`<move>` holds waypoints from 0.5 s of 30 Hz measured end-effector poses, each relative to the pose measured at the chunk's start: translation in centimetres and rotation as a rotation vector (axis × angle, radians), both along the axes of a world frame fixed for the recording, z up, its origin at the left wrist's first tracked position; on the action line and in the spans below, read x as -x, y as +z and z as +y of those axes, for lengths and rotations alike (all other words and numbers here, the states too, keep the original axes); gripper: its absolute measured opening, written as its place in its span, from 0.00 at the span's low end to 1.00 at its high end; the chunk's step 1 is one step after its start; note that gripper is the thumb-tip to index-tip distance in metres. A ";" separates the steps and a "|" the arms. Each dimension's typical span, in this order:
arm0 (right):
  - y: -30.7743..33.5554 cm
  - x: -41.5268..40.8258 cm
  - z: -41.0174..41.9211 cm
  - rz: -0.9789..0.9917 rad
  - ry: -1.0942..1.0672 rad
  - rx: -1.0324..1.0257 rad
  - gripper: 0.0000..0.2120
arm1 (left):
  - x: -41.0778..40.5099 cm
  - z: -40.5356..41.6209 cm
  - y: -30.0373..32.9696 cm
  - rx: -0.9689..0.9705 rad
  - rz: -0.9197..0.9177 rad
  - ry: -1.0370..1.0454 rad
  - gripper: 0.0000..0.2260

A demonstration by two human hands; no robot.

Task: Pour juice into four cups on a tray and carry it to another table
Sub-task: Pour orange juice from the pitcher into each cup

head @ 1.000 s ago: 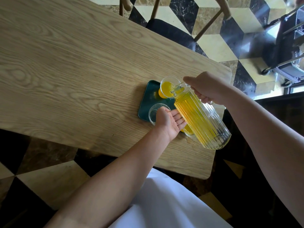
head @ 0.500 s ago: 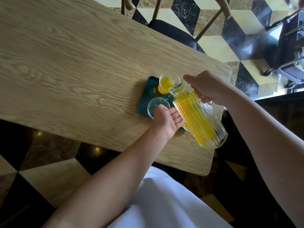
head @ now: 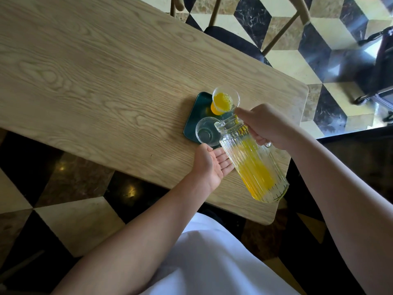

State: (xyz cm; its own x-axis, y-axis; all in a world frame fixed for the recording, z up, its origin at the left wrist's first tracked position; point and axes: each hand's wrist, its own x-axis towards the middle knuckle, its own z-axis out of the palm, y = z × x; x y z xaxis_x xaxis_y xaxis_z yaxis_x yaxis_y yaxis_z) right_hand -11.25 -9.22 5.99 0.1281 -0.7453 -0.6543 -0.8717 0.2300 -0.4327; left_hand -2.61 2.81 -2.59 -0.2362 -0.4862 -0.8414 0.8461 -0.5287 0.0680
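A wooden desk (head: 106,81) is filling the upper left. At centre, a dark green tray (head: 196,111) is carrying 1 juice-filled cup (head: 224,101) and 1 empty cup (head: 207,132). The left hand (head: 212,163) is lying below the tray, fingers relaxed and straight. The right hand (head: 268,126) is gripping the tilted pitcher (head: 253,162), fingers curling around its handle.

Looking like a dining room or café-style eating area, home or commercial not discernible. Sitting under the fingers (head: 225,161): a long light-wood dining table (head: 95,77) with rounded corners. Standing beyond the fingertips, tucked at the far table edge: a wooden chair (head: 231,42) with dark seat cushion. Spreading out below on all sides: polished marble floor (head: 331,33) in a black, cream and tan cube pattern. Daylight glaring off the tiles far right of the fingers.
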 end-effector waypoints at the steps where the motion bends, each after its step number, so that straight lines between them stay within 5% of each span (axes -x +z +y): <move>1: 0.0 -0.1 0.3 0.008 0.009 -0.008 0.25 | 0.1 0.3 -0.2 -0.011 0.003 0.000 0.30; 15: -0.5 -1.5 1.3 0.149 0.062 -0.069 0.24 | 0.3 1.8 -1.2 -0.064 0.081 0.033 0.29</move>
